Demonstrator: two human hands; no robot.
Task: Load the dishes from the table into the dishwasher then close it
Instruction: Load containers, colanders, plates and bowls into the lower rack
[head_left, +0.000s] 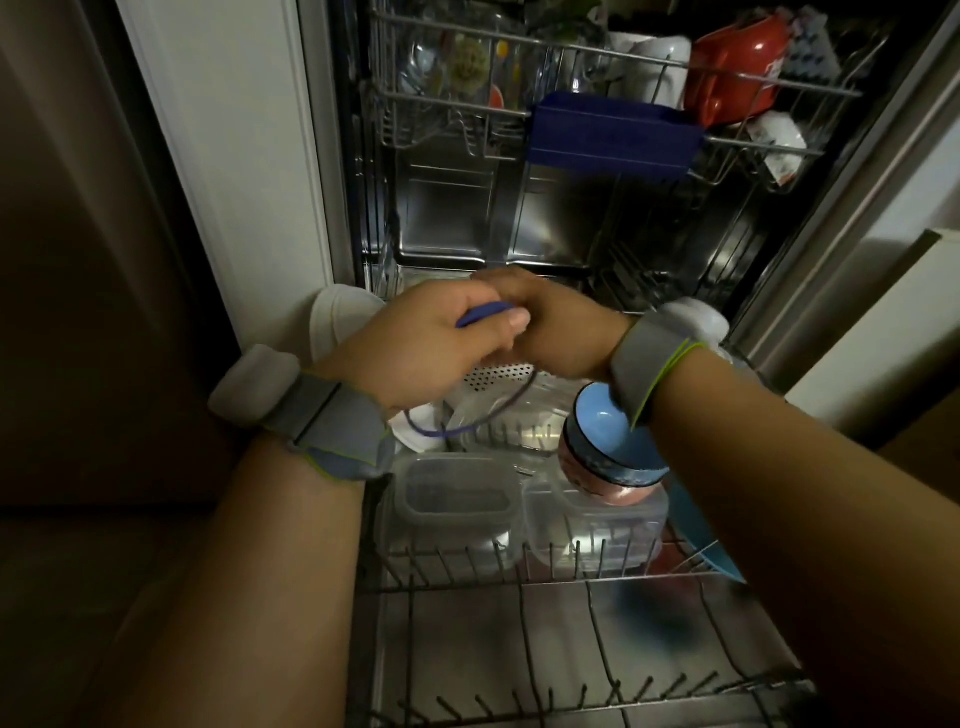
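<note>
Both hands meet over the wire lower rack: left hand pinches a thin blue handle; right hand's grip cannot be told.

Red mug, blue bowl, navy tray.

White cabinet panel left of the opening — grey wristbands worn.
</note>
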